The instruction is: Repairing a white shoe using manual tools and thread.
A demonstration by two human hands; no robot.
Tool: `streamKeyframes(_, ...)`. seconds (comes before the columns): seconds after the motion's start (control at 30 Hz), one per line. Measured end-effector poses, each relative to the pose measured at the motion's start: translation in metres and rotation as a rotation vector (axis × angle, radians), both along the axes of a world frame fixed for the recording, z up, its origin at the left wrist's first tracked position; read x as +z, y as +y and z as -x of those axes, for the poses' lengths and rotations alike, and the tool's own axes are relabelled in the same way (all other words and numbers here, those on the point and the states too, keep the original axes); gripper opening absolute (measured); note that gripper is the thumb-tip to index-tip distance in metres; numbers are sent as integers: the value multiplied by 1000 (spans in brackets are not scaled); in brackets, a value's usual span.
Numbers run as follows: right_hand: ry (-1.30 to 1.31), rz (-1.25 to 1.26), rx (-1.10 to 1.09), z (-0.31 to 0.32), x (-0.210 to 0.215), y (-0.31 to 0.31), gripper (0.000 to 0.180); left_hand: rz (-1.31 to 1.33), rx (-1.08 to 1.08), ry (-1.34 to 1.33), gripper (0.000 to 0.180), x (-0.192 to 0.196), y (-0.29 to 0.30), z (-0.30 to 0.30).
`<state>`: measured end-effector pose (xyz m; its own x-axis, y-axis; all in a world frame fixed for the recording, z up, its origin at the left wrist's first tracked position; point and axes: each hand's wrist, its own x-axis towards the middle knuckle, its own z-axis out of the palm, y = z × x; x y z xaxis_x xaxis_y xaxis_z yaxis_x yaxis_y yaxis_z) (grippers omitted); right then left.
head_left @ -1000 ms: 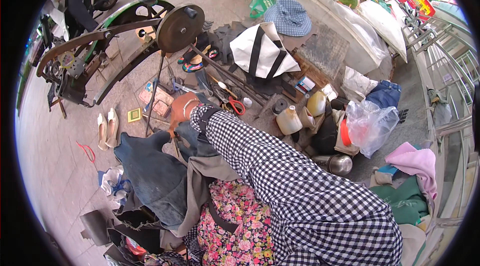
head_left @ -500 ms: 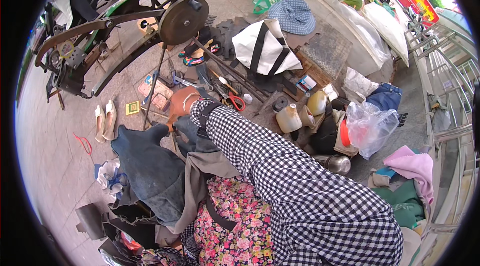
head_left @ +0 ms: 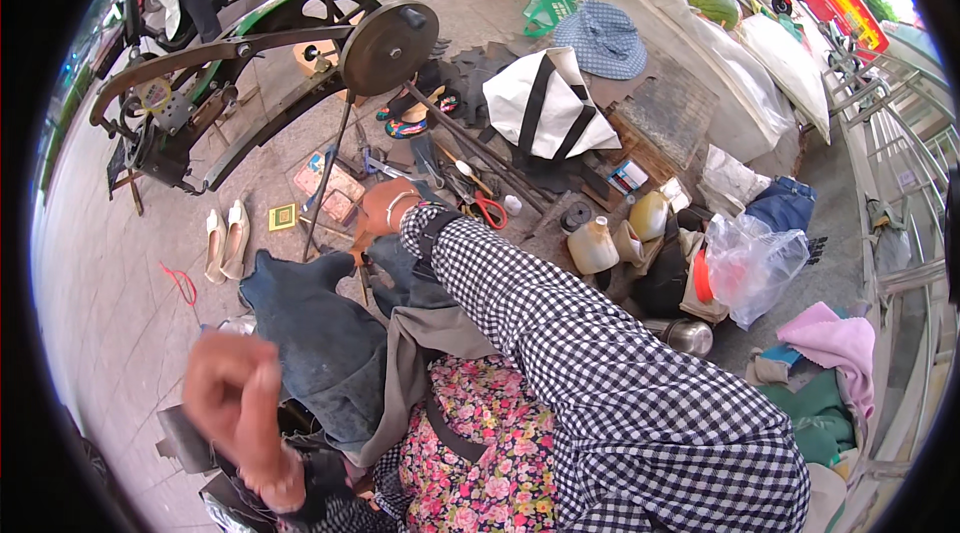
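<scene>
My left hand (head_left: 235,408) is raised at the lower left, blurred, with its fingers curled in. Anything held in them is too small or smeared to name. My right hand (head_left: 388,205), with a pale bracelet at the wrist, reaches forward beyond my lap. Its fingers point down and are closed, and what they grip is hidden. Just beneath it is the edge of a worn dark blue-grey cloth (head_left: 315,333) spread over my knees. Nearest to that hand on the ground are a pink, stained box (head_left: 330,188) and red-handled scissors (head_left: 490,211).
A hand-cranked sewing machine (head_left: 390,48) stands at the far left, with cream shoes (head_left: 228,238) in front. Ahead lie a white bag (head_left: 545,103) and a blue hat (head_left: 600,38). Bottles (head_left: 593,248), a plastic bag (head_left: 755,263) and a metal flask (head_left: 688,337) sit right, near metal railings (head_left: 905,278).
My left hand has come up into view at the lower left. The whole scene has shifted slightly right with the head; my right hand stays at the cloth's far edge.
</scene>
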<state>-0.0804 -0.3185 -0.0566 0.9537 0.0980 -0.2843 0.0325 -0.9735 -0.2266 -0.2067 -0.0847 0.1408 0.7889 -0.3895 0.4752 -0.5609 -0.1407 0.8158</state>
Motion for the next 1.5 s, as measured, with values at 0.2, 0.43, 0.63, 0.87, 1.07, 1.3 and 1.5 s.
streamKeyframes(0.2, -154, -44, 19, -7, 1, 1, 29, -798, 164, -493, 17, -112, -7, -56)
streamKeyframes(0.43, -136, -87, 19, 13, 7, -1, 46, -1118, 83, -458, 22, -125, -13, -47)
streamKeyframes(0.63, -74, 41, 108, 14, -4, -7, 38, -1151, 88, -430, 21, -124, -9, -33)
streamKeyframes(0.87, 24, 104, 76, 13, 9, -4, 38, -1093, 87, -430, 18, -123, -6, -33)
streamKeyframes(1.07, -324, -516, -79, -20, -60, -72, 30, -981, 45, -495, 18, -116, -4, -46)
streamKeyframes(1.3, -710, -324, -778, 40, -38, -242, 54, -737, 125, -363, 23, -111, 29, -28)
streamKeyframes(1.5, -478, -72, -1034, 90, -33, -338, 70, -856, 175, -309, 21, -108, 32, -19)
